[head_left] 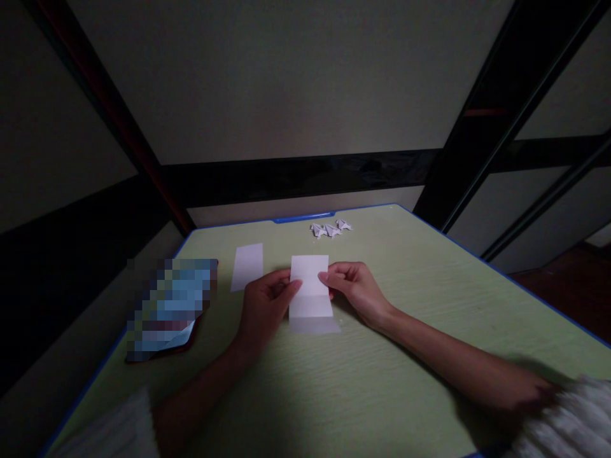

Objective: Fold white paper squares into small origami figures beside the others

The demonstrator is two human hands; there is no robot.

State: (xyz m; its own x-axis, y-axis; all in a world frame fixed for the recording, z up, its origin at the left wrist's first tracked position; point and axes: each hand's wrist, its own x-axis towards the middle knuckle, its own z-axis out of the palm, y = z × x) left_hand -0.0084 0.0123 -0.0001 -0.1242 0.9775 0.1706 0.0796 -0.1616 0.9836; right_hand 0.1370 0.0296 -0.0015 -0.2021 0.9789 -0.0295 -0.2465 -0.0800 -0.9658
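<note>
A creased white sheet of paper (310, 302) is held upright between my two hands near the middle of the table. My left hand (267, 302) pinches its left edge, thumb on the near face and fingers behind. On the opposite edge, my right hand (356, 286) grips the sheet the same way. Crease lines run across the paper, and its lower strip bends at an angle toward me. Farther back lie three small folded white paper figures (331, 230), close together. Another flat white paper (247, 267) rests on the table beyond my left hand.
A tablet or phone with a dark red edge (179, 312) lies at the left, its screen blurred out. The pale green table (429, 305) has a blue rim and a blue handle-like strip (304, 217) at its far edge. Panelled doors (296, 83) stand close behind.
</note>
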